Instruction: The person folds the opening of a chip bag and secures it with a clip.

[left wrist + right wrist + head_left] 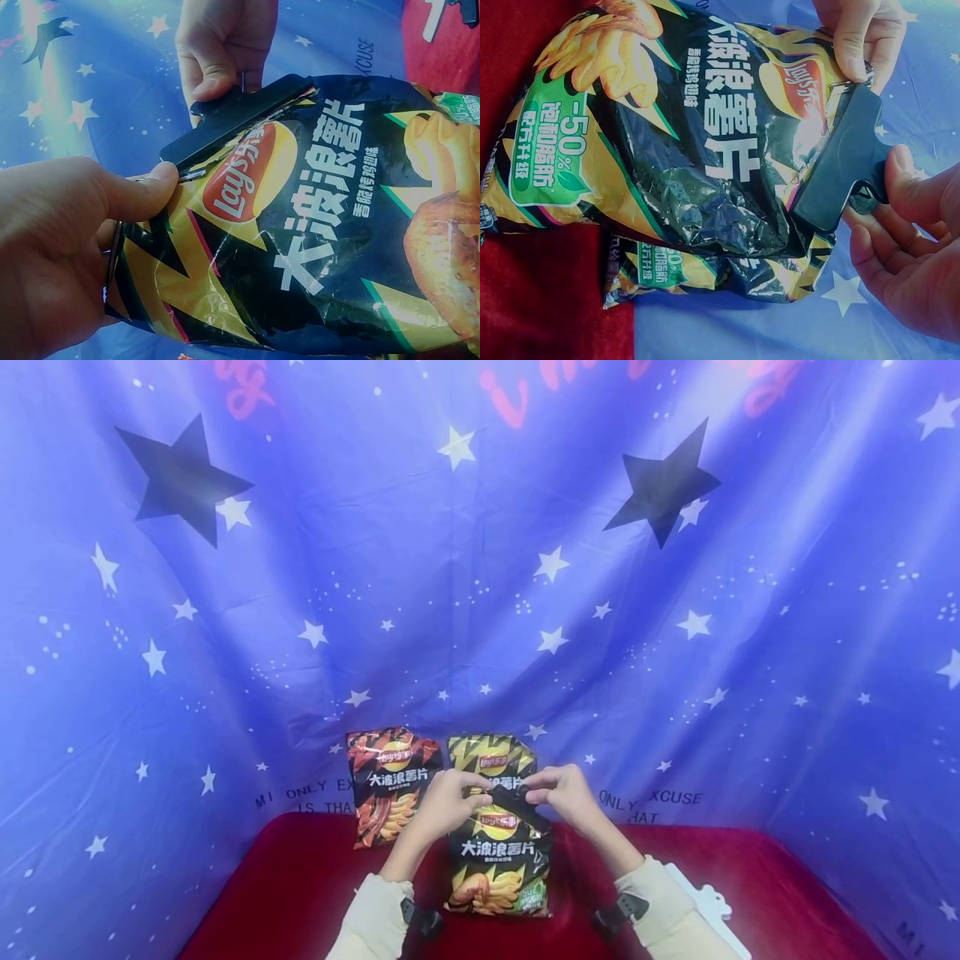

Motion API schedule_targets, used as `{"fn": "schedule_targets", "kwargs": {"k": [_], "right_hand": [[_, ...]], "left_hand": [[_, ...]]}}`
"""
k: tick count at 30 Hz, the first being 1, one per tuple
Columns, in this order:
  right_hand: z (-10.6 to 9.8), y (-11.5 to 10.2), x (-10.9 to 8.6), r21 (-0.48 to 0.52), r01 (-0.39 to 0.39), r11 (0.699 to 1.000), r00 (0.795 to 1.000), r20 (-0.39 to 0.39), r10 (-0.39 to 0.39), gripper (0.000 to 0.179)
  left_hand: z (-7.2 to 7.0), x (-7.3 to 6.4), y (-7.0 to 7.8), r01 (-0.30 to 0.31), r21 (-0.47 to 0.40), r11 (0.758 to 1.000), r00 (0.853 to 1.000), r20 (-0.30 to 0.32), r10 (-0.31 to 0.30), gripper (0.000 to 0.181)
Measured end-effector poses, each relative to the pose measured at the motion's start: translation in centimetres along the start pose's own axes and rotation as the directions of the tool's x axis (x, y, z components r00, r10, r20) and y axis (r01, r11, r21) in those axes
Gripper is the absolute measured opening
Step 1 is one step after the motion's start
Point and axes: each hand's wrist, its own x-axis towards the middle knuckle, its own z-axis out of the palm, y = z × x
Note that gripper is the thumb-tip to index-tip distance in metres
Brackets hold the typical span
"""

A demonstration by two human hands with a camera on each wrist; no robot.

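A black and yellow bag of potato chips (498, 860) is held up by its top edge. My left hand (452, 802) pinches the top left corner, thumb on the front, as the left wrist view shows. Across the rest of the top edge sits a wide black bag clip (232, 124), its jaws over the folded edge. My right hand (922, 240) pinches the clip's handle between thumb and fingers. A second black and yellow chip bag (491, 752) is behind the held one, partly hidden by it and by my hands.
To the left, a red and black chip bag (393, 785) leans upright near the blue star-patterned backdrop (450, 568). A dark red cloth (300, 877) covers the table. By my right forearm lies a white flat object (705, 897), partly covered by the sleeve.
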Motion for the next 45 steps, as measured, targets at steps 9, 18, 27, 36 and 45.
{"fn": "schedule_targets", "kwargs": {"k": [9,18,27,36,45], "right_hand": [[0.0,0.1,0.1,0.026,-0.049,0.998,0.999,0.016,0.049,0.027],[-0.2,0.1,0.1,0.002,-0.042,0.999,0.997,0.067,0.042,0.028],[-0.4,0.1,0.1,0.010,-0.015,1.000,0.992,0.124,0.014,0.030],[-1.4,0.9,-0.6,0.054,-0.024,0.998,0.982,0.186,0.013,0.043],[-2.3,4.2,-2.5,0.180,-0.152,0.972,0.963,0.249,0.105,0.053]], "left_hand": [[0.0,0.1,-0.1,0.013,0.011,1.000,1.000,0.014,-0.013,0.020],[0.0,0.2,0.0,0.024,0.014,1.000,1.000,0.013,-0.024,0.019],[0.0,0.0,0.2,0.007,0.034,0.999,1.000,-0.011,-0.007,0.019],[0.1,-0.2,0.2,0.022,0.046,0.999,0.999,-0.034,-0.021,0.018],[0.3,-0.4,0.4,-0.005,0.120,0.993,0.995,-0.098,0.016,0.017]]}}
